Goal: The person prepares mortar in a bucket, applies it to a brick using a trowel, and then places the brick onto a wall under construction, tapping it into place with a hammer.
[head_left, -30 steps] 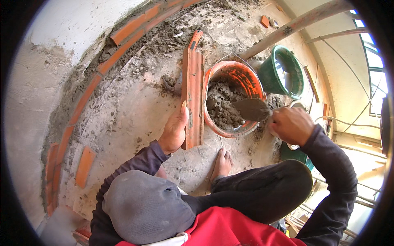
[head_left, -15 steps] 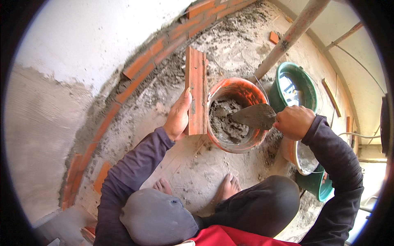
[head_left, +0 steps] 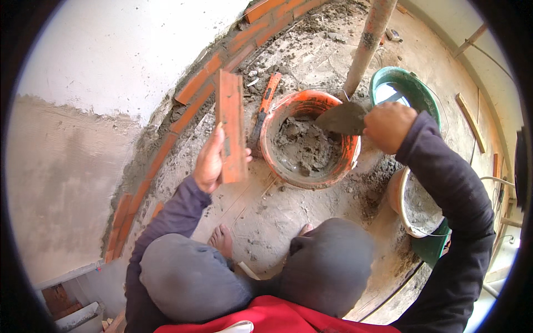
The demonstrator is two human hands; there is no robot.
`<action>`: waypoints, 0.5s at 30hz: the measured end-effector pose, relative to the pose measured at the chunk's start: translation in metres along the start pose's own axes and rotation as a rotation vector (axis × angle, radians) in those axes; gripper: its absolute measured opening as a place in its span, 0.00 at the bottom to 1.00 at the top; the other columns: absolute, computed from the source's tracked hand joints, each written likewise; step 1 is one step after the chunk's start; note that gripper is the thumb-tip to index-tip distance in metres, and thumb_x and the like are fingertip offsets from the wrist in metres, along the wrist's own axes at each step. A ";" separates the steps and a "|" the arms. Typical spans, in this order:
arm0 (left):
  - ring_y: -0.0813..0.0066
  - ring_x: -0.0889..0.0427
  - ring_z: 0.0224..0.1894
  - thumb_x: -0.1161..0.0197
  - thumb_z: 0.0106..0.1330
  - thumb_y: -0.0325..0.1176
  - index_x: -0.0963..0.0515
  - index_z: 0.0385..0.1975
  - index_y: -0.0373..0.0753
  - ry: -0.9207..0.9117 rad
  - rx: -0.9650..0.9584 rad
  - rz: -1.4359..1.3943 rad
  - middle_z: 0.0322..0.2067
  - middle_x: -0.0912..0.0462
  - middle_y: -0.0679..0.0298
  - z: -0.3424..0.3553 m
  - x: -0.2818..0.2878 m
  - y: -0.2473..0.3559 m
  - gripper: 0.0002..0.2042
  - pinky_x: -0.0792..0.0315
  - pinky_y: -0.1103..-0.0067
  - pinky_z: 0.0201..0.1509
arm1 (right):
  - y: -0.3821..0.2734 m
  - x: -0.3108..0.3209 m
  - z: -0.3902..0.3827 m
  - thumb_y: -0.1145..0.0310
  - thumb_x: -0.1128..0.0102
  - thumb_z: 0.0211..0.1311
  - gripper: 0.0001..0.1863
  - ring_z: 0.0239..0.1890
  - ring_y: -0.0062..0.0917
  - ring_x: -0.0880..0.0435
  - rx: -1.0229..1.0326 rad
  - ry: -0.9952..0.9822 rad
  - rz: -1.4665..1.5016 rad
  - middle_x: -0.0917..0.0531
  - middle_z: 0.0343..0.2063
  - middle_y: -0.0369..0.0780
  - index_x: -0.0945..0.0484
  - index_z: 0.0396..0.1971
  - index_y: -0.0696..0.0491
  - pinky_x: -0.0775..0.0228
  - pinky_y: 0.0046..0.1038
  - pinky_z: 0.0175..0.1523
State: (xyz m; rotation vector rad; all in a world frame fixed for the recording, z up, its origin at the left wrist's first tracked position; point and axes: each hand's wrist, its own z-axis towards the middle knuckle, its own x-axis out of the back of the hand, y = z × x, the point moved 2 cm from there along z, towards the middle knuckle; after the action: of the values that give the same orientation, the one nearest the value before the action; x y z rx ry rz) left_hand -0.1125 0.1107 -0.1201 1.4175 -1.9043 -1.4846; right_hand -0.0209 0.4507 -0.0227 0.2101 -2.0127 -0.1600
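My left hand is closed round the lower part of a long orange clay brick, held up on end left of an orange bucket. Grey wet mortar fills the bottom of that bucket. Above its right rim, my right hand grips a trowel whose grey, mortar-smeared blade points left over the mortar. The trowel's handle is hidden inside my fist. Behind the brick, an orange-and-black handled tool leans beside the bucket; its lower end is partly covered.
A low course of bricks curves along the plastered wall at left. Right of the bucket stand a green tub with water and a pale bucket of grey material. A slanting pole rises behind. Mortar crumbs litter the floor.
The brick in my left hand has moved left, away from the bucket, uncovering the handled tool. My right hand and trowel have shifted slightly up and left in view.
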 end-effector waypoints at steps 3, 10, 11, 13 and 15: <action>0.69 0.17 0.40 0.57 0.74 0.56 0.40 0.64 0.35 0.021 0.017 0.158 0.44 0.23 0.56 -0.020 -0.003 0.028 0.30 0.19 0.71 0.43 | -0.010 -0.011 0.010 0.57 0.44 0.62 0.16 0.35 0.42 0.14 0.098 -0.136 0.097 0.15 0.29 0.48 0.15 0.30 0.55 0.21 0.39 0.42; 0.71 0.18 0.39 0.58 0.76 0.52 0.43 0.67 0.36 0.011 -0.063 0.340 0.45 0.23 0.58 -0.006 0.002 0.066 0.29 0.20 0.73 0.42 | -0.034 0.010 0.001 0.57 0.43 0.62 0.17 0.33 0.40 0.13 0.237 -0.140 0.081 0.16 0.25 0.46 0.16 0.28 0.56 0.21 0.41 0.40; 0.71 0.18 0.39 0.57 0.76 0.52 0.44 0.68 0.36 -0.017 -0.046 0.307 0.45 0.23 0.58 -0.002 0.012 0.061 0.30 0.20 0.73 0.42 | -0.030 0.008 0.005 0.57 0.43 0.62 0.17 0.32 0.40 0.13 0.162 -0.121 0.041 0.16 0.24 0.46 0.16 0.28 0.56 0.21 0.41 0.39; 0.73 0.19 0.39 0.57 0.76 0.50 0.45 0.68 0.36 -0.112 -0.003 0.244 0.45 0.24 0.58 0.009 0.024 0.051 0.29 0.21 0.74 0.42 | -0.018 0.007 0.007 0.57 0.42 0.61 0.16 0.31 0.40 0.13 -0.017 -0.076 -0.050 0.16 0.23 0.46 0.16 0.26 0.56 0.21 0.41 0.39; 0.73 0.19 0.39 0.57 0.77 0.49 0.45 0.69 0.36 -0.198 0.039 0.194 0.45 0.24 0.59 0.019 0.037 0.041 0.28 0.22 0.75 0.43 | -0.026 -0.008 0.013 0.58 0.42 0.61 0.16 0.31 0.40 0.14 0.051 -0.179 -0.010 0.16 0.23 0.47 0.17 0.25 0.55 0.21 0.41 0.38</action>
State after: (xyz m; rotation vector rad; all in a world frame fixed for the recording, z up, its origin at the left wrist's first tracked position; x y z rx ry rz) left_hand -0.1637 0.0875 -0.1027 1.0995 -2.1307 -1.5492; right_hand -0.0271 0.4275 -0.0405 0.2456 -2.1960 -0.1373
